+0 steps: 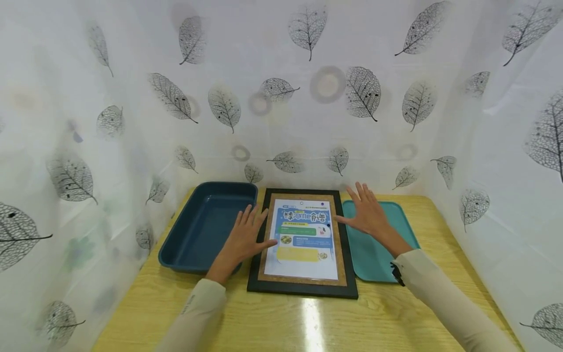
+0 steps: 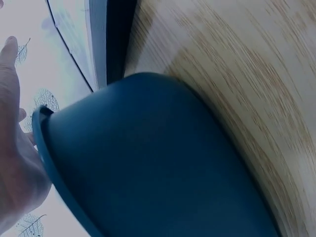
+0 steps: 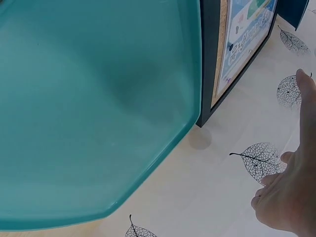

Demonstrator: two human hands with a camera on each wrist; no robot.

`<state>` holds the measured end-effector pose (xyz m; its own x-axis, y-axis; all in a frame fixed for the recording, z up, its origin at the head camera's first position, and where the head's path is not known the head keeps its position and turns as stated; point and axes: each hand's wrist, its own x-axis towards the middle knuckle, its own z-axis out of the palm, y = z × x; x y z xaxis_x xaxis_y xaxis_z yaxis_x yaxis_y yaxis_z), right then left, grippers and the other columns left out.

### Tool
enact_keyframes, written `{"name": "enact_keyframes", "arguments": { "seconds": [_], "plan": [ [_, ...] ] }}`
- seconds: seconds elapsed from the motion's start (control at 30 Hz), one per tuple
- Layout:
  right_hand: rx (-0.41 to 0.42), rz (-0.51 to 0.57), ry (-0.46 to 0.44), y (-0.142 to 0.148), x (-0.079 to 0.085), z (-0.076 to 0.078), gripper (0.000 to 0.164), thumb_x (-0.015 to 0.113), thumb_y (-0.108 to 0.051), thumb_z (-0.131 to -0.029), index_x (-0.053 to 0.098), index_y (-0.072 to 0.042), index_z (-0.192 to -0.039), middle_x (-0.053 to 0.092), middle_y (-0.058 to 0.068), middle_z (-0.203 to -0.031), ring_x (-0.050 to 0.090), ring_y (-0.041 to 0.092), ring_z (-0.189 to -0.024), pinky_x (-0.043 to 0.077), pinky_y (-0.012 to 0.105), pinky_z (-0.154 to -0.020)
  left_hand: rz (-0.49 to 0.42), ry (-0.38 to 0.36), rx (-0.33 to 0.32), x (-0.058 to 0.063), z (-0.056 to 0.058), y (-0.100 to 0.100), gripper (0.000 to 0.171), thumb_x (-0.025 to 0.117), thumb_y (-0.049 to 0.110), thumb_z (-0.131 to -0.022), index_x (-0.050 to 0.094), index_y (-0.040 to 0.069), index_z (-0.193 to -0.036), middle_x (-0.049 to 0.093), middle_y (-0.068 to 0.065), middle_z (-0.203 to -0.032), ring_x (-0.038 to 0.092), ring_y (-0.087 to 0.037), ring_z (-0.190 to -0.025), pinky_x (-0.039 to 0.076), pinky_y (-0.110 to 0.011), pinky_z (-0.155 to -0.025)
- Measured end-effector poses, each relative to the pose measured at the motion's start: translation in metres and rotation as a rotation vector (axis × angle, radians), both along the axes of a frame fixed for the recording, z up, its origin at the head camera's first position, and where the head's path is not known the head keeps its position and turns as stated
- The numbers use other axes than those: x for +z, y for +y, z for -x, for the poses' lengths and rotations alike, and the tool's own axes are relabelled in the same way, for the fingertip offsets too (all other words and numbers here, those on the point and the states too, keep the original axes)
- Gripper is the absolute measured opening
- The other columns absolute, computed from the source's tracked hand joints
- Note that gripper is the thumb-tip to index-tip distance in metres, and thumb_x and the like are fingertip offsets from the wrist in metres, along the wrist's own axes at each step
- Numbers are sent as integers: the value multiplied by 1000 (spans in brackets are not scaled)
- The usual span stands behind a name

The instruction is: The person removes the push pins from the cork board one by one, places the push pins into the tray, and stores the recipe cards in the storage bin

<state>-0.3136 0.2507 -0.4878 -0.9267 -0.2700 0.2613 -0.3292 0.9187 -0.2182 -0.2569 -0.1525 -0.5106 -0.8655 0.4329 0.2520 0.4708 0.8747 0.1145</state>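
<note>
A black-framed cork board [image 1: 303,288] lies in the middle of the table, with a printed sheet [image 1: 303,264] on it. Small round pins show along the sheet's top and right edge. Over the gap between the board and the deep dark-blue bin [image 1: 202,230] hovers my left hand [image 1: 246,232], fingers spread and thumb over the sheet's left side. My right hand [image 1: 367,212] hangs above the teal tray [image 1: 374,259], fingers spread, thumb toward the board's right edge. Both hands hold nothing. In the left wrist view the bin's outer wall [image 2: 148,158] fills much of the picture.
A light wooden table [image 1: 281,327] carries all of these. The bin stands left of the board and the flat tray lies close on its right. White curtains with leaf prints [image 1: 286,127] enclose the table at the back and both sides.
</note>
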Motion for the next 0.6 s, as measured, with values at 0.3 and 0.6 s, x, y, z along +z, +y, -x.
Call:
{"name": "enact_keyframes", "arguments": {
  "seconds": [0.3,0.6],
  "plan": [
    [5,-31,-17,-3,0,-3,113,76,-66,-84,25,-6,-165,17,29,-168,10,48,-156,13,61,-125,-1,28,-17,-4,3,13,102,65,70,-91,26,13,-166,23,-23,-168,22,-46,-155,22,-63,-122],
    [7,-31,-32,-3,-5,-4,112,74,-67,-84,24,-8,-166,17,29,-168,11,48,-156,13,61,-125,-4,-42,-7,-12,4,25,96,63,65,-96,27,9,-165,21,-21,-169,22,-46,-154,23,-61,-123]
  ]
}}
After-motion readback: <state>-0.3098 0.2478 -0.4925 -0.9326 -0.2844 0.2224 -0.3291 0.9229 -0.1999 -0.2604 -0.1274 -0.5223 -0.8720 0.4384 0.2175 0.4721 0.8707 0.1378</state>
